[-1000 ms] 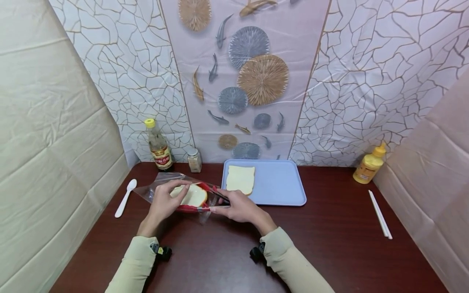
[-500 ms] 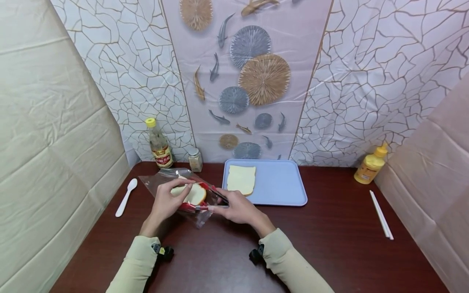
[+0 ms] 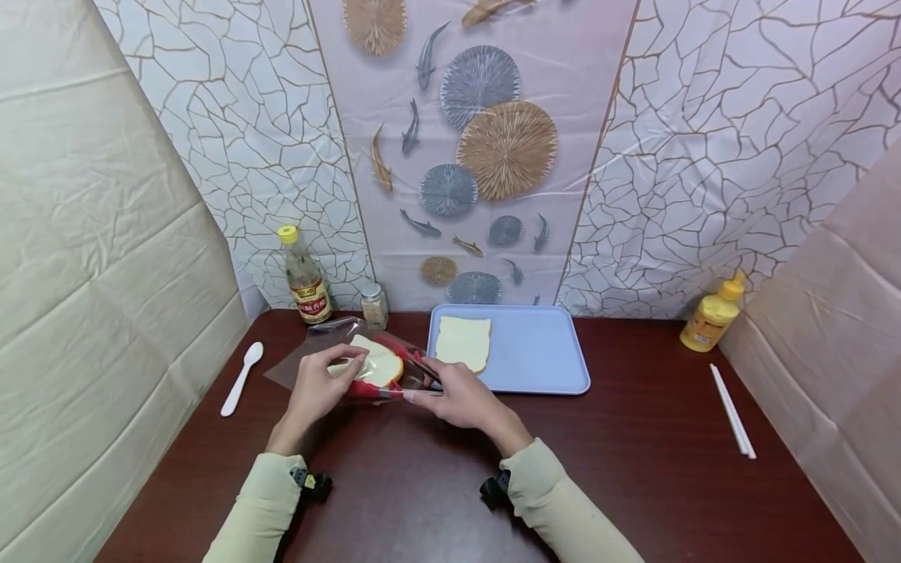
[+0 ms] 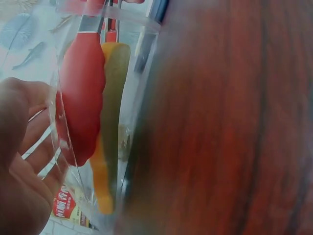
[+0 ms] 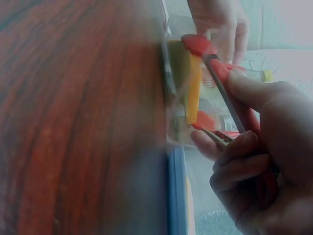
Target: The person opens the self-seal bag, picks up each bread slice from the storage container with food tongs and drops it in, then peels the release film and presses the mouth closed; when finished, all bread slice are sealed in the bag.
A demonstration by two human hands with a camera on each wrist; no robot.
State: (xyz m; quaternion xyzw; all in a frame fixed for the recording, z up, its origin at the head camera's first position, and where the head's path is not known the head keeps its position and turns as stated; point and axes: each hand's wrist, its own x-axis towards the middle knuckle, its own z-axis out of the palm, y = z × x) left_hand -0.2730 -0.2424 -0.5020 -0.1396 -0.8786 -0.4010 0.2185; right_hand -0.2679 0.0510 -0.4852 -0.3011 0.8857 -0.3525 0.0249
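My right hand [image 3: 468,397] grips a pair of tongs [image 5: 230,98] with red tips and metal arms. Between the red tips is a slice of bread [image 3: 380,363] with an orange-brown crust, seen edge-on in both wrist views. A clear plastic bag [image 3: 292,367] surrounds the bread and the tong tips. On the bag's left side, my left hand [image 3: 314,389] pinches the film with thumb and fingers at the bread's left edge. Another bread slice [image 3: 462,344] lies flat on the left half of a light blue tray [image 3: 538,352] behind the right hand.
A sauce bottle [image 3: 306,281] with a yellow cap and a small glass jar [image 3: 374,306] stand at the back left. A white spoon [image 3: 242,381] lies at the left. Over on the right are a yellow squeeze bottle [image 3: 711,317] and white chopsticks [image 3: 732,410].
The bread in the tongs has shifted slightly right and away from me. A loose flap of the bag that hung toward me has gone from the near side. Both hands stay nearly in place.
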